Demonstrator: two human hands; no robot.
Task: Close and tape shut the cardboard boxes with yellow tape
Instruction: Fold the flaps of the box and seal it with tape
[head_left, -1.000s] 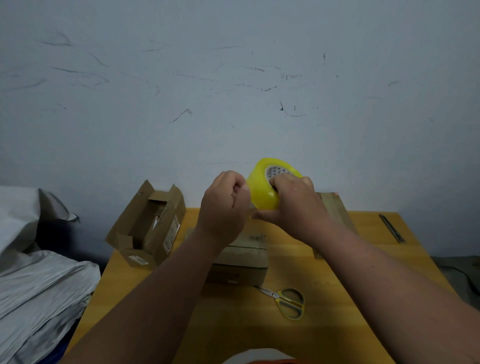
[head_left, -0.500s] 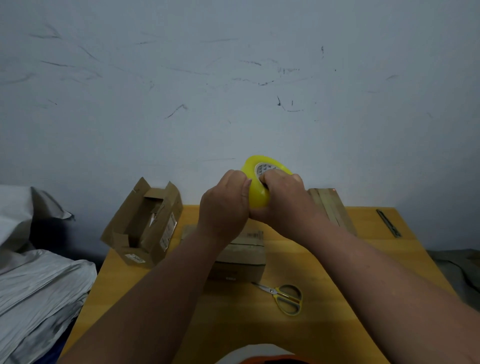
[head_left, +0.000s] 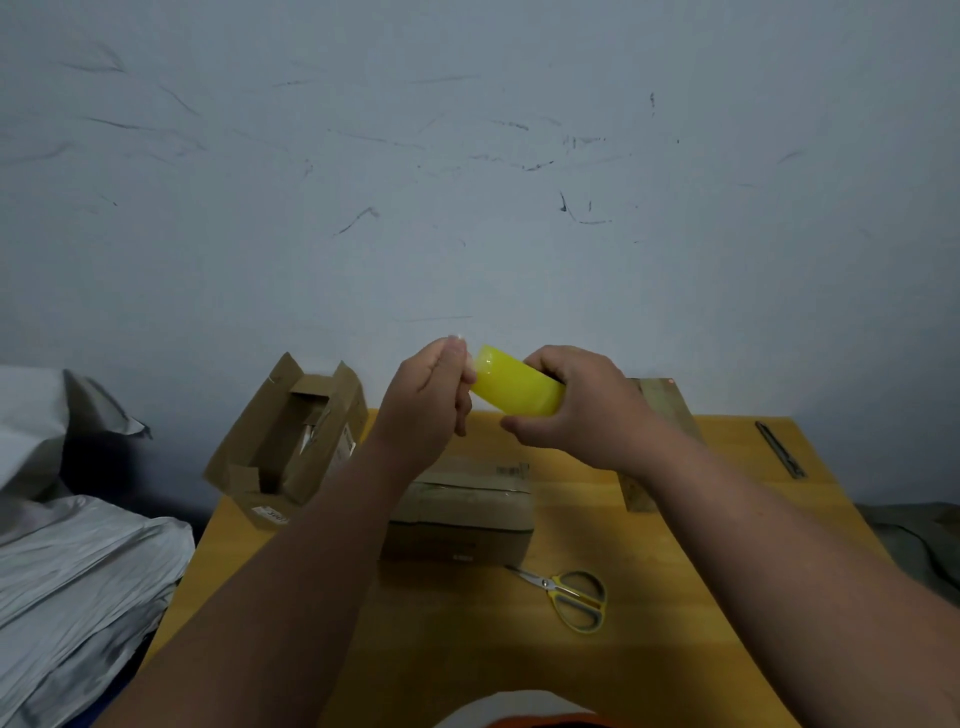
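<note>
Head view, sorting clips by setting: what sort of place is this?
Probably a makeshift packing corner: cardboard boxes and scissors on a yellow table, scuffed wall, piled grey mailer bags.

My left hand (head_left: 426, 400) & right hand (head_left: 582, 410): bare, forearms too, no sleeves; orange-and-white garment (head_left: 524, 714) well below my fingers.

Yellow tape roll (head_left: 517, 391) above closed cardboard box (head_left: 462, 512)

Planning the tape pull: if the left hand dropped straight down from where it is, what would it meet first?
Probably the closed cardboard box below the left hand, which pinches at the yellow tape roll; depth is unclear.
</note>
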